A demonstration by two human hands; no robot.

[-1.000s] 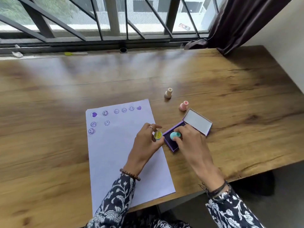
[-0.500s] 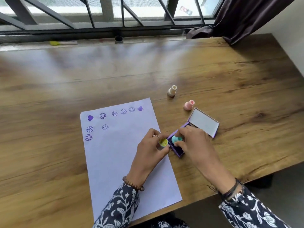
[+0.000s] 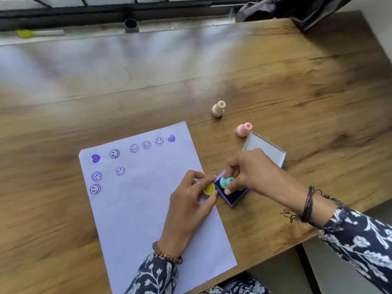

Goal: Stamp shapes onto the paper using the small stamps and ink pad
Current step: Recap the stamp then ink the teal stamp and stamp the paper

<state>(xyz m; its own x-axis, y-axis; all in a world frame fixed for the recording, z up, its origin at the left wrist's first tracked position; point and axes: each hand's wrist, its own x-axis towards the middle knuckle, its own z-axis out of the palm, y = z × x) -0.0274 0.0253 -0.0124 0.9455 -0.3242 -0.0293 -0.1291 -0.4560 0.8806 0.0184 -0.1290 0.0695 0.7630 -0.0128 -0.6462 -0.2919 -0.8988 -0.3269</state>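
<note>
Wooden table: right hand still pinches teal stamp on ink pad; left hand still pinches yellow stamp; inking continues.

We see a wooden table w/ visible grain, filling most of the view; pale daylight glares across its far left part. Along the far edge runs a window sill w/ a dark window frame above it. A dark curtain bunches at the top right, resting on the table corner. Bottom right, past the table edge, grey floor shows.
</note>
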